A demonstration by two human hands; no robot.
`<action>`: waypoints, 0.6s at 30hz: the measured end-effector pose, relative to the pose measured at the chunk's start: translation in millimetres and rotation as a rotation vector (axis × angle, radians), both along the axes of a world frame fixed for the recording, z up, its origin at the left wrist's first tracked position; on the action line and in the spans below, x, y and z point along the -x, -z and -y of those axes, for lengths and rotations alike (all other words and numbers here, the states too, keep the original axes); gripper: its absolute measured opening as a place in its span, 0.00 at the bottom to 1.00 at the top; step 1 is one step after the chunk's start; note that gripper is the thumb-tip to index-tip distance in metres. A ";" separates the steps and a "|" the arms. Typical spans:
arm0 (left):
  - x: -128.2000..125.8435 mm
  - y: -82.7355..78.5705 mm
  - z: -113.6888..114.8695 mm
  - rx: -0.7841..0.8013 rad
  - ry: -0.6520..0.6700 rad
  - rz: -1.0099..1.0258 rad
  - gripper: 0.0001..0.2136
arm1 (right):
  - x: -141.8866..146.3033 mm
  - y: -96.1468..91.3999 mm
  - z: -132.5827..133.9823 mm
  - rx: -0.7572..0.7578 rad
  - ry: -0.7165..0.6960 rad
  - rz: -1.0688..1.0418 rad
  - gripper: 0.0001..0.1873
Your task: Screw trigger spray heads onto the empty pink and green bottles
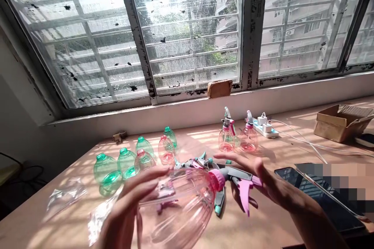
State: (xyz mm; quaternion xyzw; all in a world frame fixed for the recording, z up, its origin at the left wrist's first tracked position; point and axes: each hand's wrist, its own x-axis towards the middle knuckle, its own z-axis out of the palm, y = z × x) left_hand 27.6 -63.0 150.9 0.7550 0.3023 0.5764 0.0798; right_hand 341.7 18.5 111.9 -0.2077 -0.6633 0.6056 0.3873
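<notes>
The left hand (pixel 131 206) grips the pink bottle (pixel 181 210) low over the surface (pixel 292 151), and the right hand (pixel 263 181) is closed on the spray head (pixel 236 181) at its neck, apparently being fitted. Two finished bottles (pixel 226 138) stand behind; several bare bottles (pixel 125 161) and loose heads (pixel 198 161) lie unpaired, so it looks like an early stage.

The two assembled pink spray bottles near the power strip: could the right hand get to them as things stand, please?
Probably not at once: the right hand is occupied, gripping the trigger sprayer on the pink bottle. Otherwise the tabletop up to the assembled spray bottles looks bare.
</notes>
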 end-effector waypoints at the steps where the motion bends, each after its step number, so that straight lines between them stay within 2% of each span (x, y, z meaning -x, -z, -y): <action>1: 3.6 1.2 -4.0 0.058 -0.007 0.113 0.33 | -6.3 0.1 4.5 -0.060 -0.012 -0.024 0.45; 4: 4.8 -0.6 -8.1 0.224 0.024 0.285 0.33 | -14.8 5.4 10.4 -0.241 0.065 -0.041 0.31; 6: -4.8 -4.4 -5.2 0.272 0.017 0.300 0.32 | -9.7 11.3 7.1 -0.370 0.248 -0.030 0.24; 8: -18.9 -7.0 -1.4 0.284 0.003 0.301 0.31 | 1.7 16.1 0.0 -0.487 0.460 -0.043 0.22; 10: -30.9 -6.9 -0.3 0.266 0.013 0.295 0.30 | 14.5 17.8 -7.8 -0.578 0.597 -0.115 0.24; 12: -35.4 -4.5 -2.5 0.233 0.036 0.280 0.29 | 23.6 16.5 -13.0 -0.628 0.623 -0.218 0.24; 14: -32.3 -1.4 -6.0 0.181 0.050 0.260 0.29 | 26.3 13.6 -13.7 -0.631 0.567 -0.262 0.22; 16: -25.7 1.1 -8.0 0.125 0.035 0.235 0.29 | 23.5 10.7 -10.0 -0.614 0.509 -0.220 0.21; 18: -21.6 2.6 -7.3 0.096 0.022 0.212 0.29 | 18.3 8.1 -3.7 -0.627 0.514 -0.153 0.23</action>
